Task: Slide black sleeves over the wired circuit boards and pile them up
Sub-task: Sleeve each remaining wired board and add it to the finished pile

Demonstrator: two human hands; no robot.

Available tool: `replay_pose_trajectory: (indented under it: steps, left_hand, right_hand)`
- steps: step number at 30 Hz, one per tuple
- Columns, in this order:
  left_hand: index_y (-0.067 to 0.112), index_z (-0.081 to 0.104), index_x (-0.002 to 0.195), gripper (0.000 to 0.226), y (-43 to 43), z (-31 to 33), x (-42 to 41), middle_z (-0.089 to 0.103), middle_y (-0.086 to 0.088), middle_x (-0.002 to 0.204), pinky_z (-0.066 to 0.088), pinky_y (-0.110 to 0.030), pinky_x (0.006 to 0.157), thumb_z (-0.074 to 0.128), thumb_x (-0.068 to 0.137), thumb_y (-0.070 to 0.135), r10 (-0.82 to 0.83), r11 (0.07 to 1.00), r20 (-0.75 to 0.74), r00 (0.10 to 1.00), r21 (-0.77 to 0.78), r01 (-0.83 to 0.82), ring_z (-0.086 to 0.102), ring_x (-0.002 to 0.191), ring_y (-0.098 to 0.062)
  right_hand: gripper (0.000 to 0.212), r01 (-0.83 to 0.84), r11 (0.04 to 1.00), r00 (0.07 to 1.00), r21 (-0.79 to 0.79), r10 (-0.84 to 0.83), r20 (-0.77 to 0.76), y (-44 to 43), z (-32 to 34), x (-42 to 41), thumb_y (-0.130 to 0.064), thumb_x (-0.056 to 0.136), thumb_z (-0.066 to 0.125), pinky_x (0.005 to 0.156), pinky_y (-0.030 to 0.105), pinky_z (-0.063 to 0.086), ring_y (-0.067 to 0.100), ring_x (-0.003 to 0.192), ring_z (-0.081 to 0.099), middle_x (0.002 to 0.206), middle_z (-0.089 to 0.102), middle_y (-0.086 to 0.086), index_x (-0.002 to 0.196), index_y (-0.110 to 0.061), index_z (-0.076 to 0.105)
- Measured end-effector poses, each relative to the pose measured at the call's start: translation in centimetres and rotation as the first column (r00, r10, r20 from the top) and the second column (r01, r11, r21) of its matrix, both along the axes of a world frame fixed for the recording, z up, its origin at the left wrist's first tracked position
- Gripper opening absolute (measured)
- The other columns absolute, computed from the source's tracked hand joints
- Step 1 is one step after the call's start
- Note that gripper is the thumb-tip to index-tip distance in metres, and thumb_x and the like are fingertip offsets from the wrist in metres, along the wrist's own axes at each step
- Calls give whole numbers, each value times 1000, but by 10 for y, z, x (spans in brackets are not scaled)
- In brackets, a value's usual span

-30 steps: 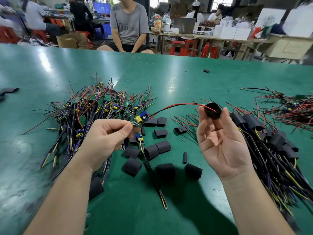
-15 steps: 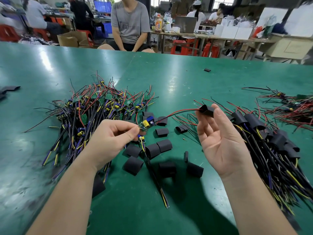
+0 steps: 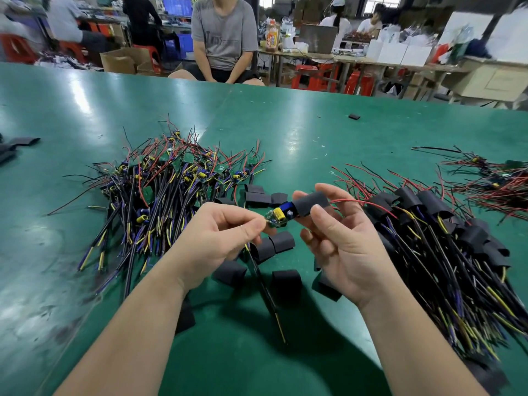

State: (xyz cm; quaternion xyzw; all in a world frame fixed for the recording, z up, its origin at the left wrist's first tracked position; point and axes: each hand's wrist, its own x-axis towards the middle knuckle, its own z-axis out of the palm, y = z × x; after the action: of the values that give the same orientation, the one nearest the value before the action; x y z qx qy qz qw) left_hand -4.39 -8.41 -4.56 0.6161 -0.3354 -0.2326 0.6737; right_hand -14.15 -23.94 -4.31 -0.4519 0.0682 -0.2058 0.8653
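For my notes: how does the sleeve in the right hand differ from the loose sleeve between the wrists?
The right hand pinches the held sleeve above the table; the loose sleeve lies on it. The held sleeve has a board entering and a red wire leaving; the loose sleeve looks empty. Both are black.

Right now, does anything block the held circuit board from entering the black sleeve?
Nothing visible does. The right hand holds the black sleeve with its mouth at the circuit board, which the left hand pinches.
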Motion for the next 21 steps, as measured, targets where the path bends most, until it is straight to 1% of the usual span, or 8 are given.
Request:
replay_pose_trajectory:
  steps: [2,4,7,10,12,14,17,21]
  left_hand:
    - [15,77,71,20,1,0,1,54,6,50,23,-10,39,59,79,19,-17,999,-27,1000,-33,16,27,36,-2]
    - [17,77,71,21,1,1,1,52,6,48,23,-11,40,58,80,20,-44,998,-13,999,-35,43,26,37,-2]
    - [15,77,73,19,1,0,-1,52,4,50,18,-15,41,60,80,22,-42,999,17,999,3,42,23,39,-7]
    - [11,76,74,19,1,0,-1,56,1,54,15,-19,42,62,79,23,-33,999,27,999,24,33,24,41,-9]
    - [9,76,74,20,2,1,-2,58,3,54,22,-15,40,61,79,21,-45,999,52,998,26,44,31,40,-5]
    - [3,73,76,19,2,2,-3,59,6,53,30,-6,43,59,79,16,-60,998,89,994,20,59,42,40,4]
    - [5,72,75,16,4,3,-3,59,7,54,32,-2,45,59,79,13,-97,995,109,989,25,95,46,41,5]
    - [15,72,69,19,6,4,-3,59,9,53,32,-1,45,59,81,11,-149,989,125,981,28,147,46,41,5]
  right_hand:
    - [33,-4,999,1000,-32,4,1,-2,0,-1,-9,67,67,61,17,50,15,83,68,101,73,10,96,-20,59]
    - [33,-9,999,1000,-48,9,6,-2,0,-2,-9,66,68,62,18,52,18,85,68,101,73,11,96,-18,57]
    - [40,11,996,1000,-93,-9,15,-1,-1,-2,-16,59,74,62,18,52,17,81,68,97,74,9,95,-16,58]
    - [35,68,976,998,-208,-68,9,-1,-2,-2,-18,59,73,63,18,52,14,78,68,94,75,6,92,-17,60]
    - [37,90,956,996,-278,-92,4,-1,-2,-3,-21,58,74,64,19,53,14,82,69,94,75,5,92,-16,60]
    - [40,100,941,994,-323,-107,-5,-2,-1,-4,-23,57,75,64,19,53,14,86,69,95,75,5,94,-15,61]
    - [41,82,944,996,-320,-89,-7,-3,0,-5,-20,57,74,66,19,53,11,86,69,98,75,5,95,-12,61]
    - [41,-1,978,1000,-208,-5,-29,-5,2,-6,-13,56,73,66,18,54,11,85,70,99,74,7,96,-11,62]
